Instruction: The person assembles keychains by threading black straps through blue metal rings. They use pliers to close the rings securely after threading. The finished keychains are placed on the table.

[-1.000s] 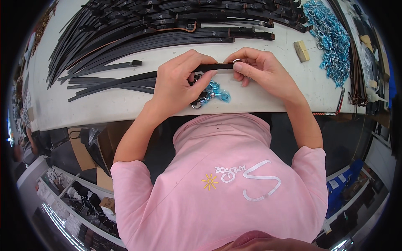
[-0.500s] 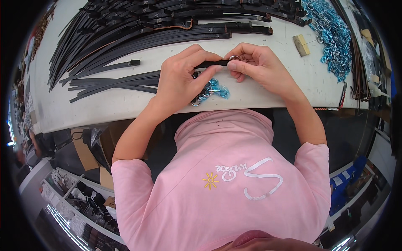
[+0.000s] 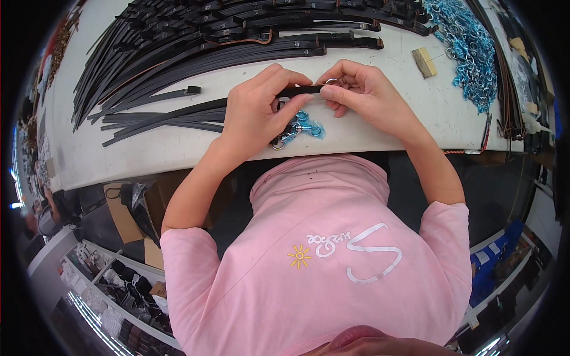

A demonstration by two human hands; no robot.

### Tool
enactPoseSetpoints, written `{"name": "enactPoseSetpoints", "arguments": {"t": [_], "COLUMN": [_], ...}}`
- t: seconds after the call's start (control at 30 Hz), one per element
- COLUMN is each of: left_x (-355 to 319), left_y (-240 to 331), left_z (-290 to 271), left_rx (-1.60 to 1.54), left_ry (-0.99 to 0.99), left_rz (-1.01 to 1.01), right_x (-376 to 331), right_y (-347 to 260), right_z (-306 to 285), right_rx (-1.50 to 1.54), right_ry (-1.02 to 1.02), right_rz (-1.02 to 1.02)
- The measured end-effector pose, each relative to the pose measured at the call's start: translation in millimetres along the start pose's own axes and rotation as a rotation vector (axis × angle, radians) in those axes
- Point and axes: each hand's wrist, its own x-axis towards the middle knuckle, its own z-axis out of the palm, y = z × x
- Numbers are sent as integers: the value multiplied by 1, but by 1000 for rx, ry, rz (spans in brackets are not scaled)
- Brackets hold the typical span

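My left hand (image 3: 258, 113) grips a black strap (image 3: 300, 91) near its end, just above the white table's front edge. My right hand (image 3: 362, 95) pinches a small metal ring (image 3: 332, 82) at the strap's tip. Under my left palm lies a small bundle of blue-wrapped metal clips (image 3: 300, 127). The rest of the strap runs left among several loose black straps (image 3: 160, 115).
A large pile of black straps (image 3: 214, 35) covers the far side of the white table (image 3: 148, 151). A heap of blue-wrapped clips (image 3: 469, 47) lies at the far right, with a small tan block (image 3: 424, 62) beside it. Cardboard and shelves sit below the table's left edge.
Both hands have stayed on the strap end. The fingers of my right hand have shifted slightly on the ring at the tip.
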Motion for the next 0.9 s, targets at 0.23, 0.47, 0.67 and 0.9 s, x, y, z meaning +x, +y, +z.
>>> {"name": "enactPoseSetpoints", "arguments": {"t": [0.23, 0.47, 0.67, 0.9], "left_x": [12, 18, 18, 19], "left_y": [-11, -9, -19, -13], "left_z": [-8, -8, 0, 0], "left_rx": [-142, -269, -297, -195], "left_ry": [-212, -282, -273, -292], "left_rz": [-85, -284, -216, -194], "right_x": [3, 6, 4, 2], "right_y": [-2, 1, 3, 4], "right_z": [-1, -3, 0, 1], "right_rx": [85, 5, -45, -35], "right_ry": [29, 35, 65, 85], "right_rz": [9, 8, -24, -29]}}
